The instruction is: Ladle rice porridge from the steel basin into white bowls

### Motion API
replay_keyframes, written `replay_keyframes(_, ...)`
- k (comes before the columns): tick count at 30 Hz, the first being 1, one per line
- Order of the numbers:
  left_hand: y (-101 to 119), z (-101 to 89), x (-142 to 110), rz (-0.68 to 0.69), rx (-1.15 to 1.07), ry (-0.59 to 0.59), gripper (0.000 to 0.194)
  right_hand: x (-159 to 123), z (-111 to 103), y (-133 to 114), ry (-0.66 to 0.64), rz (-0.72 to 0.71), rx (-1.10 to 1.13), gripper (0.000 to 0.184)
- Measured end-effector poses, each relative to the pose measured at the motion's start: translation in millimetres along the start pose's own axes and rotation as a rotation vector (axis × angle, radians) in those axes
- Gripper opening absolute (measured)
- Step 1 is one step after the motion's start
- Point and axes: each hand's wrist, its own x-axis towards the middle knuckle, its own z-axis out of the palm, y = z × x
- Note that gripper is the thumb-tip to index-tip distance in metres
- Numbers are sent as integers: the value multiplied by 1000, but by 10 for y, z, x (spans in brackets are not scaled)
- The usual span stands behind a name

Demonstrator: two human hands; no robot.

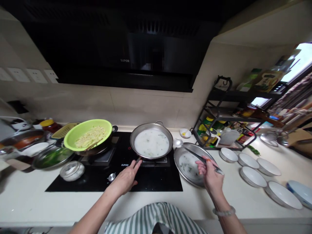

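Observation:
My left hand (126, 177) is at the front rim of a round steel pan (136, 150), its fingers closed on a short handle there. White, cloudy liquid with green bits (151, 143) fills the pan, which sits over the right burner. In my right hand (210, 175) is a ladle (195, 154) with a dark handle; its bowl hangs between the pan and a steel basin, near both rims. The steel basin (180, 169), on the counter at the cooktop's right edge, holds similar white liquid with green pieces. My right forearm passes over its right side.
A green colander (69, 143) of pale shreds with chopsticks rests over the left burner. A glass jar (72, 171) and a lidded pan (46, 159) stand left. Several white bowls (253, 176) and a black spice rack (207, 113) are right. The range hood (122, 45) hangs above.

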Motion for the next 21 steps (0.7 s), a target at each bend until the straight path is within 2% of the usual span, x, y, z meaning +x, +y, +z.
replay_keyframes(5, -5, 9, 15, 11, 10, -10, 91, -44, 454, 69, -251, -44, -162, 48)
replay_keyframes(11, 3, -3, 10, 3, -18, -4, 92, -18, 714, 304, -425, -86, -342, 44)
replay_keyframes(14, 11, -13, 5, -14, -7, -15, 92, 1, 769, 338, -418, -44, -335, 48)
replay_keyframes(21, 30, -23, 1, -24, -8, -22, 91, 85, 737, 336, -223, 117, -109, 38)
